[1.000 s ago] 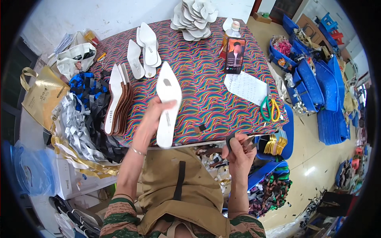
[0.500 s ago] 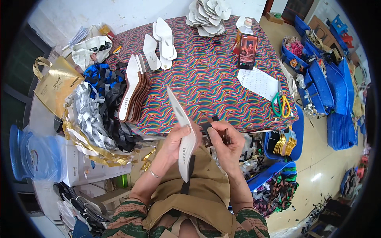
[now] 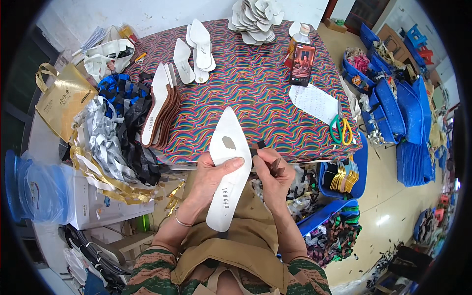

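Observation:
A white pointed shoe insole [image 3: 227,172] is gripped in my left hand [image 3: 205,176], thumb flat on its face and fingers behind it. A grey-brown patch marks its wide part, and its tip points away from me. My right hand [image 3: 276,174] pinches a dark brown-black strip [image 3: 259,145] against the insole's right edge; part of the strip is hidden by my fingers. To the left on the table lean several white insoles with brown edges [image 3: 158,105]. Farther back lie a few plain white insoles [image 3: 200,46].
The patterned tablecloth [image 3: 265,108] carries a heap of white insoles [image 3: 255,22], a propped phone [image 3: 302,64], a bottle [image 3: 301,35], a paper sheet [image 3: 314,102] and scissors [image 3: 346,132]. Strips [image 3: 105,137] hang at the left edge. A blue bin [image 3: 364,169] stands at right.
The insole has turned from nearly edge-on to show its broad white face upward. My right hand has shifted slightly left and down, still pinching the dark strip.

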Available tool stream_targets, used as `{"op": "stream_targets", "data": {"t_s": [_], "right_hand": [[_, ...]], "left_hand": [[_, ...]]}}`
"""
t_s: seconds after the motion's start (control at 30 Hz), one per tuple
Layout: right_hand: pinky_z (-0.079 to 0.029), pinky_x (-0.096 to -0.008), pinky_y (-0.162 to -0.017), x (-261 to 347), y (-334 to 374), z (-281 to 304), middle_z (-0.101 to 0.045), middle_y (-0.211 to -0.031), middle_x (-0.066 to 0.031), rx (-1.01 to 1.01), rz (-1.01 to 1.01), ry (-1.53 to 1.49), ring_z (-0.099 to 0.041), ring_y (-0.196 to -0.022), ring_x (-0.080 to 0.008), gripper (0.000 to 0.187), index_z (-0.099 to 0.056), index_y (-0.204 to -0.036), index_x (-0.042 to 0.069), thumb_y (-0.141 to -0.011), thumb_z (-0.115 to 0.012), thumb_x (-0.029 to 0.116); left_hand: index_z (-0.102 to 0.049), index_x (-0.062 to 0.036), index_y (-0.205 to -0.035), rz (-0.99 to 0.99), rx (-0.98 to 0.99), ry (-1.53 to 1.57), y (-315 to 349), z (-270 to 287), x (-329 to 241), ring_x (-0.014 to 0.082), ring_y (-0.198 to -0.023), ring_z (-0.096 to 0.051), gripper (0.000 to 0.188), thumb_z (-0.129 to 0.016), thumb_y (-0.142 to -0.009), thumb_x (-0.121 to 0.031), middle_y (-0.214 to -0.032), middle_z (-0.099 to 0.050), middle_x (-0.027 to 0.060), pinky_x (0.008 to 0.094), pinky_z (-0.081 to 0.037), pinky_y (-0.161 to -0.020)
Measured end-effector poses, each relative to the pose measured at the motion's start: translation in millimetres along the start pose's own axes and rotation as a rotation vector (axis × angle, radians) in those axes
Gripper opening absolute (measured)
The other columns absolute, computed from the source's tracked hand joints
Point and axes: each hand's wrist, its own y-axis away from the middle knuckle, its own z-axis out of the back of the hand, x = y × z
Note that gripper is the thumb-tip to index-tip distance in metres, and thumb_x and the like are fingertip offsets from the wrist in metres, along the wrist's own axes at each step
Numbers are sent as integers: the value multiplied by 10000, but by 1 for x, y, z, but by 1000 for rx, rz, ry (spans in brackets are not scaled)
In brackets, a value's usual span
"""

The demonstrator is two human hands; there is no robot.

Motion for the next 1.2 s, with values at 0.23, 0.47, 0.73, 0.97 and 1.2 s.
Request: {"op": "stream_targets", "data": {"t_s": [0.23, 0.47, 0.73, 0.97, 1.2], "right_hand": [[-392, -202, -615, 7, -5, 11, -639, -955, -42, 109, -56, 98, -535, -787, -59, 180, -693, -990, -48, -812, -676, -22], [-350, -194, -523, 15, -28, 14, -618, -736, 0, 170, -347, -149, -479, -585, -24, 27, -668, -811, 7, -829, -669, -13], [-397, -196, -662, 8, -18, -10, -607, -857, 12, 67, -254, 52, -525, -754, -42, 116, -631, -990, -27, -904, -628, 50], [-436, -304, -524, -2, 28, 2, -596, -663, -119, 253, -115, 404, -570, -553, -183, 173, -622, -1014, -55, -860, -573, 7], [-406, -308, -506, -4, 35, 1, -553, -623, -103, 199, 3, 361, -521, -518, -189, 112, -624, -952, -53, -868, -587, 11]], "left_hand": [[-697, -17, -1012, 72, 21, -69, -4, 2, -10, 93, -670, -660, 198, -723, -828, -84, -843, -710, 41, 235, -516, -581], [-712, -23, -1011, -8, 106, -88, -3, 0, -7, 67, -677, -626, 213, -742, -845, -153, -843, -704, 21, 231, -474, -570], [-683, 0, -1057, -71, -19, 193, -17, -14, -16, 115, -799, -670, 223, -702, -875, -129, -935, -711, 72, 247, -534, -673], [-602, 38, -1133, -78, 35, 258, -26, -15, -25, 264, -867, -698, 289, -641, -909, -141, -1016, -678, 194, 388, -603, -740], [-591, 43, -1141, -158, 55, 201, -34, -17, -17, 258, -833, -700, 328, -644, -919, -193, -1010, -679, 175, 364, -603, -700]]}}
